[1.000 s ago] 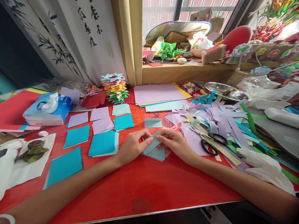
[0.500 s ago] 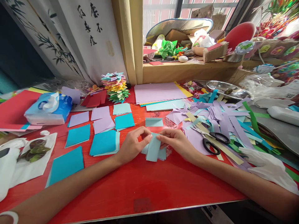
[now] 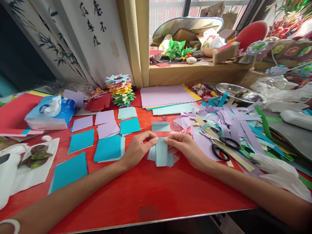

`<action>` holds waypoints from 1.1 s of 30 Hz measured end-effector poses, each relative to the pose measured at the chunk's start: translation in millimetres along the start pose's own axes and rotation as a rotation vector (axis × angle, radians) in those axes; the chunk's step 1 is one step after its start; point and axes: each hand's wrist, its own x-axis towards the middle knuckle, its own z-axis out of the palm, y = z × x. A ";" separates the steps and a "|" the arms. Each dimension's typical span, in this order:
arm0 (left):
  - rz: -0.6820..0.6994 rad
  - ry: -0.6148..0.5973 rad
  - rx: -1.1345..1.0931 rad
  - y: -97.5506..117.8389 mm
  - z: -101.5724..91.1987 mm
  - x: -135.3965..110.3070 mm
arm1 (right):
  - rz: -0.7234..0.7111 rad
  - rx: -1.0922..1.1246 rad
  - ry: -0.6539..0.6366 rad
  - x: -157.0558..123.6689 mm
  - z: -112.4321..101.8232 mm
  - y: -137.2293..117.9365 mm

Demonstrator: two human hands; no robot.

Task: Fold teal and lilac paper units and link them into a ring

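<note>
Left hand (image 3: pixel 141 146): thumb and forefinger pinched on the top left corner of the strip (image 3: pixel 161 154).
Right hand (image 3: pixel 184 148): fingers pinched at its top right corner.
Strip: pale blue, between the hands, over the pile (image 3: pixel 151 154).
Pile: on the red bench (image 3: pixel 146 195).
Scissors (image 3: pixel 214 138): beyond the right hand, by offcuts (image 3: pixel 235 125).

The pale blue paper (image 3: pixel 162 152), a flat, narrow rectangle held at its far corners, overlaps the paper stack (image 3: pixel 151 154) centrally.
</note>
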 end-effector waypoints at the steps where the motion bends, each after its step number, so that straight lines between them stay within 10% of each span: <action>1: -0.010 -0.007 -0.007 0.2 -0.2 0.2 | 0.003 -0.005 0.009 0.1 0.1 0.2; 33: 0.103 -0.091 0.140 -2.9 2.3 -1.0 | 0.020 -0.311 -0.138 -2.2 1.0 11.2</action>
